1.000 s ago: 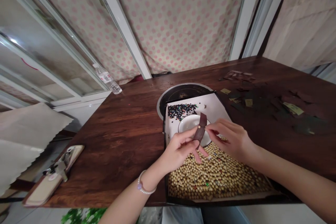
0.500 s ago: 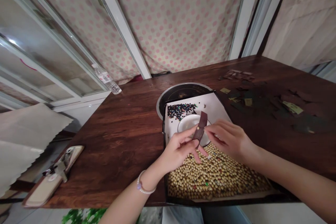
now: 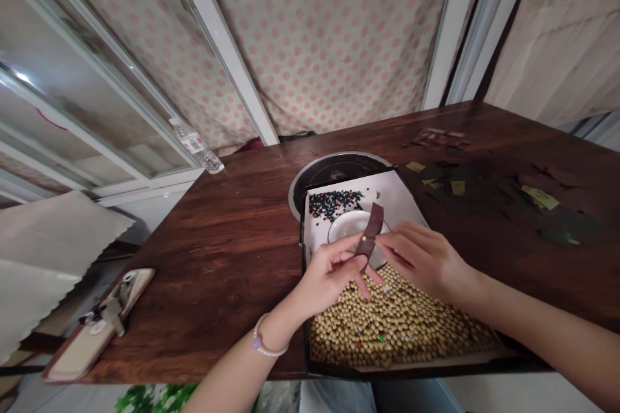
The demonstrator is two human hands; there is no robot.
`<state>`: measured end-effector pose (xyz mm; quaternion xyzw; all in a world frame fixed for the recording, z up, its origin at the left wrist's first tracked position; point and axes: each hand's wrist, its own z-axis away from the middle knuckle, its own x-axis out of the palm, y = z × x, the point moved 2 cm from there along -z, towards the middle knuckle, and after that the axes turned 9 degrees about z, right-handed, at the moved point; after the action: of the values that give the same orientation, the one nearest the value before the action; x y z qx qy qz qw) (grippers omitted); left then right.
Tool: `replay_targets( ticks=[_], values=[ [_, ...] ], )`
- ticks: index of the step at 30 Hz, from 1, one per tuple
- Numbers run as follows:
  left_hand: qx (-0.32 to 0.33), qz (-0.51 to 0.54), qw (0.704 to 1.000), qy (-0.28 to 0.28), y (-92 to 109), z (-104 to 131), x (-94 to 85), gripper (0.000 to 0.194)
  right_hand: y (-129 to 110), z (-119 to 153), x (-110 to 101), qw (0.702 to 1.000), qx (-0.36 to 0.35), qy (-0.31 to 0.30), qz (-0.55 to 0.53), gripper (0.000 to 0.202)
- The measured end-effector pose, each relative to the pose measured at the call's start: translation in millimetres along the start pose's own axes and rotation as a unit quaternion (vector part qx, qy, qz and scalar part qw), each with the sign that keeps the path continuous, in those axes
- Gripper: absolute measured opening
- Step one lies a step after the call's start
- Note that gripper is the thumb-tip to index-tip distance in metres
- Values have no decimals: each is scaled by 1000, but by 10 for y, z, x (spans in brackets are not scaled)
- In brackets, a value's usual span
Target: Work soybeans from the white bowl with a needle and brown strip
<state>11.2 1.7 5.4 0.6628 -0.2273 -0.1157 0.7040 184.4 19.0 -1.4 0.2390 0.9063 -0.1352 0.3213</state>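
Note:
My left hand (image 3: 334, 271) pinches a dark brown strip (image 3: 374, 224) that looks like leather, held tilted above the tray. A small pale bead (image 3: 364, 239) shows on the strip's face. Close against the strip's right edge, my right hand (image 3: 426, 258) has its thumb and forefinger pressed together; anything between them is too small to make out. Below both hands is a white bowl (image 3: 346, 226) with a dark rim, partly covered by them. Many tan beads (image 3: 378, 329) with a few coloured ones fill the near part of the tray.
The black-edged tray (image 3: 397, 197) also holds a heap of dark beads (image 3: 332, 205). Behind it lies a round black plate (image 3: 314, 174) set in the wooden table (image 3: 232, 232). Brown scraps (image 3: 440, 139) lie right, a phone with keys (image 3: 104, 319) left, a plastic bottle (image 3: 198, 145) far left.
The strip has tilted slightly in my left hand, and its bead sits a touch lower. My right hand has shifted very slightly left with its fingertips still at the strip's edge.

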Motion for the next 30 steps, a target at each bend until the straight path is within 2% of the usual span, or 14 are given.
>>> replay_targets(
  ticks=[5, 9, 11, 13, 16, 20, 23, 27, 30],
  values=[
    [-7, -22, 1000, 6, 24, -2, 15, 40, 1, 9, 0, 1000, -22, -14, 6, 10],
    [-12, -40, 999, 2, 30, -5, 16, 34, 16, 10, -6, 1000, 4, 6, 13, 12],
    [-7, -41, 999, -4, 32, -7, 16, 33, 5, 12, 2, 1000, -17, -11, 1, 10],
    [-5, -41, 999, -2, 37, -9, 16, 32, -1, 13, 7, 999, -25, -20, -5, 10],
    [-11, -43, 999, 6, 49, -10, 22, 31, 6, 10, -1, 1000, 5, -3, 4, 13],
    [-9, -41, 999, 4, 62, -8, 31, 29, -11, 2, 4, 999, -31, -29, -10, 14],
    [-15, -43, 999, 10, 58, -9, 27, 30, 10, -2, -3, 1000, 0, -12, 2, 15],
    [-12, -42, 999, 7, 53, -13, 27, 31, 5, 2, 1, 999, -25, -24, 0, 14],
    [-13, -43, 999, 9, 51, -15, 28, 32, 5, -6, -11, 1000, -6, -13, 6, 16]
  ],
)
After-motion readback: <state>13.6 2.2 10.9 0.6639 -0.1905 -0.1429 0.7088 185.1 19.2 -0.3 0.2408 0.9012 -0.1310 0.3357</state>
